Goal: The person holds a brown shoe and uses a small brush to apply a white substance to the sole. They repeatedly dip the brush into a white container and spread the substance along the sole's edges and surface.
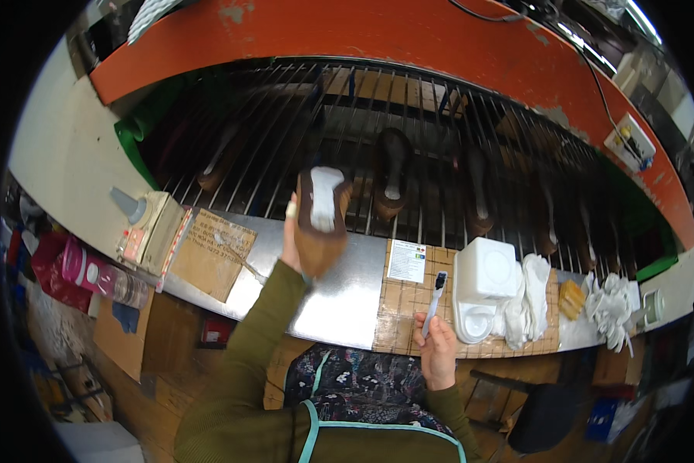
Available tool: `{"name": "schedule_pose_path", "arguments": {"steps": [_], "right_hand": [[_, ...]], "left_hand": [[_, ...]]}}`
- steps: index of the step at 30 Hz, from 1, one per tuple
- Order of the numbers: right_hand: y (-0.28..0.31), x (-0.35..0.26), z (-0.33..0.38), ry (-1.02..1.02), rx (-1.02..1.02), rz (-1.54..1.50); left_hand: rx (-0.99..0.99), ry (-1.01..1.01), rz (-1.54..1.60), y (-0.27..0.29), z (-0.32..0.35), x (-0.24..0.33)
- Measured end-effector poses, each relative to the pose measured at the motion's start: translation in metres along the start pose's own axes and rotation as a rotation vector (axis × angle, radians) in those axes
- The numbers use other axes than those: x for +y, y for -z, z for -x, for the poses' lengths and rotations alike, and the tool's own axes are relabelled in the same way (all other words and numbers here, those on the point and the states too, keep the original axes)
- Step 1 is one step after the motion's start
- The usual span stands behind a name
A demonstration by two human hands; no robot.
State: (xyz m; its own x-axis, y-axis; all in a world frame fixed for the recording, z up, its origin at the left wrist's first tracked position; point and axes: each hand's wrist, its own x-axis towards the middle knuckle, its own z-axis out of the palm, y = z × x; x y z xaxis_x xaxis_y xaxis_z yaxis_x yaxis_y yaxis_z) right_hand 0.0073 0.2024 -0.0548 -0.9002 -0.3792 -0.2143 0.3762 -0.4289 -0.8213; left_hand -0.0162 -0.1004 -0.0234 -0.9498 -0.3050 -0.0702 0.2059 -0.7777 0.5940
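Note:
My left hand (290, 240) is closed around the side of a brown shoe upper (323, 248), raised above the metal counter with its underside turned up. A white strip (325, 199) runs along the middle of that underside. In my right hand (437, 349) is a small brush (434, 301) like a toothbrush, with a pale handle and dark bristles pointing up. The brush is over the cardboard-covered part of the counter, just left of a white plastic container (486, 270) with a round cup (476, 322) at its near end.
Behind the counter (335, 309) runs a rack of metal rollers (432, 224) carrying several dark shoe pieces (393, 170), under an orange beam (347, 31). White gloves (611, 309) and a yellow sponge (570, 299) lie right; a cardboard sheet (208, 258) and beige box (155, 231) are left.

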Motion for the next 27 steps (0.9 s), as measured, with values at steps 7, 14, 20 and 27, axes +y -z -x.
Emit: {"name": "schedule_pose_path", "arguments": {"steps": [7,14,20,27], "right_hand": [[-0.001,0.001,-0.008,0.005,-0.021,0.056],[-0.021,-0.004,-0.042,0.084,-0.093,0.253],[-0.079,0.0,-0.159,0.544,-0.02,1.08],[-0.084,0.035,-0.277,0.436,0.261,1.388]], "left_hand": [[0.332,-0.032,0.343,0.089,-0.101,0.036],[0.464,-0.104,0.429,0.126,-0.143,0.058],[0.631,-0.236,0.359,0.159,-0.16,0.078],[0.359,0.148,0.328,0.037,-0.014,-0.02]]}}
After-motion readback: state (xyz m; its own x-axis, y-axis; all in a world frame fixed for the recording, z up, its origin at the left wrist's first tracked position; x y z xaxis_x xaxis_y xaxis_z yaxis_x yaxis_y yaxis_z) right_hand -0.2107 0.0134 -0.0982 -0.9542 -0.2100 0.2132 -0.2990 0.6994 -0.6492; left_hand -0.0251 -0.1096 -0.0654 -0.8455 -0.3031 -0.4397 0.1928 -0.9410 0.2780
